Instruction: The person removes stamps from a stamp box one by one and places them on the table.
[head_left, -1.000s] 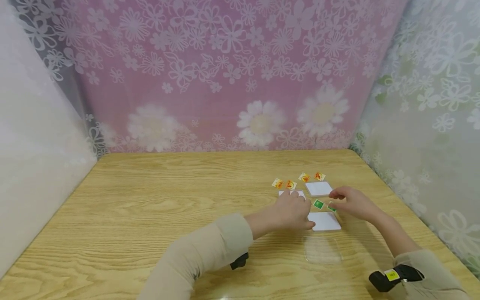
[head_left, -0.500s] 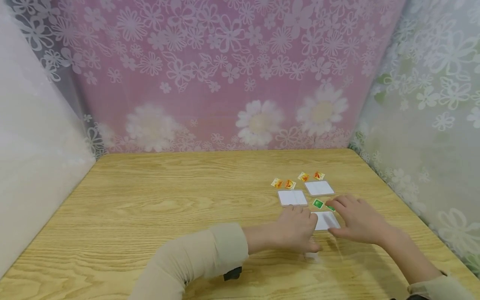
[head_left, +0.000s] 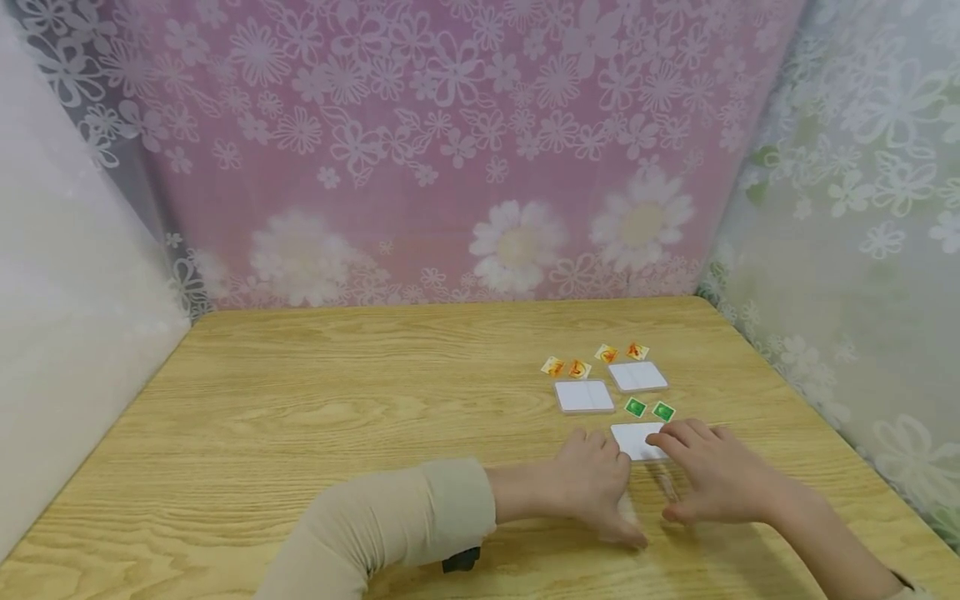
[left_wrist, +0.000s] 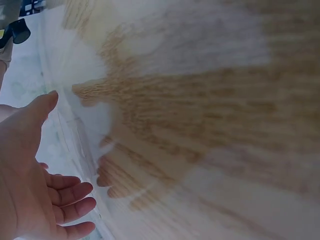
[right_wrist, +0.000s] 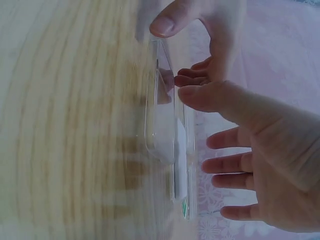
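A shallow clear plastic case (right_wrist: 162,142) lies on the wooden table between the hands; in the head view little more than a glint of it shows. My left hand (head_left: 596,483) is at its left side, thumb stretched toward the near edge, fingers loosely extended. To the right, my right hand (head_left: 723,479) hovers with thumb and fingers spread apart. Its fingertips overlap a white rectangular card (head_left: 633,440) just beyond the case. In the right wrist view both thumbs are close to the case; whether they touch it I cannot tell.
Two more white rectangles with clear rims, a left one (head_left: 584,396) and a right one (head_left: 637,376), lie farther back. Two small green picture squares (head_left: 635,407) sit behind the nearest card. Several orange picture squares (head_left: 579,368) lie at the back. Flowered curtains (head_left: 517,167) surround the table.
Both hands have moved toward the near side, from the cards to the clear case. The left hand has uncovered the left white rectangle, and the right hand the second green square.
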